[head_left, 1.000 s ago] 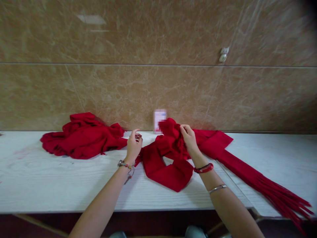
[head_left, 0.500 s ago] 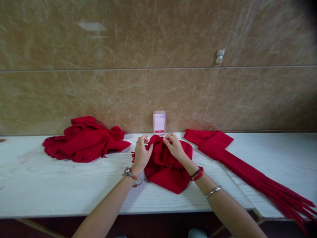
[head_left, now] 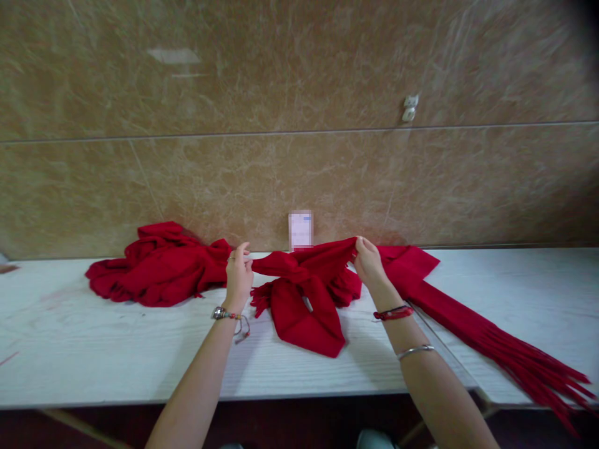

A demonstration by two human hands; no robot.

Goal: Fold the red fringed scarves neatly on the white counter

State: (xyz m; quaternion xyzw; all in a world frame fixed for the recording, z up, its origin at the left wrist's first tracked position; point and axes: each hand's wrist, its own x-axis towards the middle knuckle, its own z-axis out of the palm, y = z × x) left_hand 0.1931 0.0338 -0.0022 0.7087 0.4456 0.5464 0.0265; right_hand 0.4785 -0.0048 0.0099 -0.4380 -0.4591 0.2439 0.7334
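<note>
A red fringed scarf (head_left: 304, 293) hangs bunched between my two hands above the white table (head_left: 93, 355). My left hand (head_left: 238, 274) pinches its left end, closed on the cloth. My right hand (head_left: 369, 262) grips the right end at about the same height. The middle of the scarf droops in folds onto the table, with a short fringe showing near my left hand. Both wrists carry bracelets.
A crumpled red cloth pile (head_left: 159, 265) lies at the left by the wall. A second long red scarf (head_left: 468, 327) runs from behind my right hand to the table's right front edge, fringe hanging over. A small blurred card (head_left: 301, 229) leans against the marble wall.
My hands have moved apart and lifted, stretching out the scarf that was bunched on the table between them half a second ago.
</note>
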